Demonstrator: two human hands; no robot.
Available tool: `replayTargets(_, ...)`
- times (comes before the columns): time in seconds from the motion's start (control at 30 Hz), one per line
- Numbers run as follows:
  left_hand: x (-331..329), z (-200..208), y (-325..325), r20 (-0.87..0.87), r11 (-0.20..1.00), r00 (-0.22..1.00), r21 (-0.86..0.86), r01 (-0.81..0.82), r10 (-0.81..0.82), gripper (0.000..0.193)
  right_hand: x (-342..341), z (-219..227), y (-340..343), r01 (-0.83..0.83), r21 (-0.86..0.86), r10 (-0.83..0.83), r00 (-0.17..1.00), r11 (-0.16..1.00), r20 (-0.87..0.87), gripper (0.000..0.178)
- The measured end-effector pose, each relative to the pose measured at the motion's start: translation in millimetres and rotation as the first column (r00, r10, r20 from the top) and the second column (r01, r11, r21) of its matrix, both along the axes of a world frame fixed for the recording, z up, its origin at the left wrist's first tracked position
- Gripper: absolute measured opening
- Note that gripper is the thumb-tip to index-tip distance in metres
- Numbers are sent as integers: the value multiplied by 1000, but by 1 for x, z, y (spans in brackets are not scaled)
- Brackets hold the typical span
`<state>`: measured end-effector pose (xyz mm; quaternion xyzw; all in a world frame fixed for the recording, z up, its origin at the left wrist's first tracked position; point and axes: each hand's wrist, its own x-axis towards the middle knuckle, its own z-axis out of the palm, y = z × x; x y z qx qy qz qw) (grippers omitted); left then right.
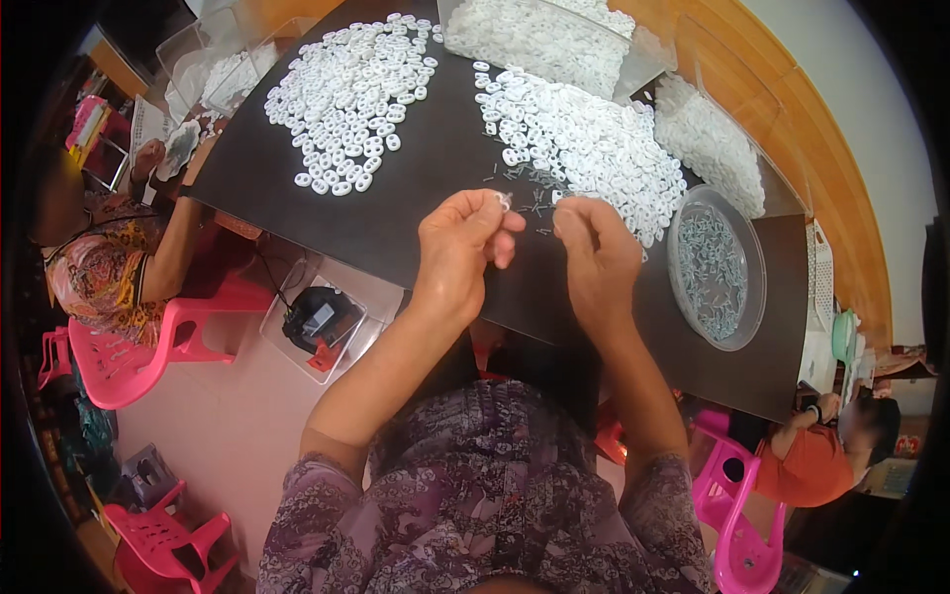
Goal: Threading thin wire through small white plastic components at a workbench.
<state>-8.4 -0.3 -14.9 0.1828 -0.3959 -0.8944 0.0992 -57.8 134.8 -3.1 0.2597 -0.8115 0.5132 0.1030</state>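
My left hand (pixel 455 243) is raised over the table's near edge, thumb and fingers pinched on a small white plastic piece (pixel 505 201). To its right, my right hand (pixel 601 259) is also closed, its fingertips pinched together. A bit of white shows at those fingertips, and the rest of what they hold is hidden. Small grey screws (pixel 539 183) lie scattered on the dark tabletop just beyond both hands. Behind them spreads a heap of white oval pieces (pixel 584 134) with two holes each. A second heap of such ovals (pixel 346 99) lies farther left.
A round clear tub (pixel 683 267) of grey screws stands at the right. Clear bins (pixel 648 59) full of white pieces line the far side. One person (pixel 109 247) sits at the left on a pink chair (pixel 119 361); another person (pixel 811 460) is at the lower right.
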Motion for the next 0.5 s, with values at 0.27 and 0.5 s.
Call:
replayTargets(0.27, -7, 1, 3, -53, 948, 995, 311, -66, 86, 14, 15, 1, -18, -20, 123, 62, 935, 992, -348, 13)
replayTargets(0.5, -7, 2, 15, -100, 932, 993, 362, -29, 69, 18, 20, -3, -31, 2, 231, 75, 943, 973, -325, 15)
